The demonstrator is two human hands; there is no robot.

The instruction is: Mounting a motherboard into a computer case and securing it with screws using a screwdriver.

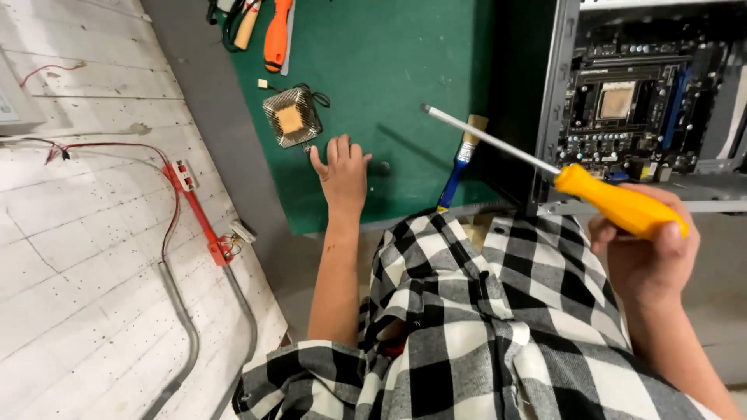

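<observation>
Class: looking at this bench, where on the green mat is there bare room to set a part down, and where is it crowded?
Bare green mat lies between the heatsink and the brush. Crowded: the orange-handled tools at its top-left corner and around the left hand.

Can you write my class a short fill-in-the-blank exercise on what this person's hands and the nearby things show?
1. The right hand holds a ____ with a yellow handle.
2. The left hand rests on the ____ mat.
3. The heatsink lies just beyond the ____ hand.
4. The brush has a ____ handle.

Missing words: screwdriver; green; left; blue

A repair workshop: green work mat (389,70), opened computer case (646,101), loose heatsink (291,117), scattered tools.
</observation>
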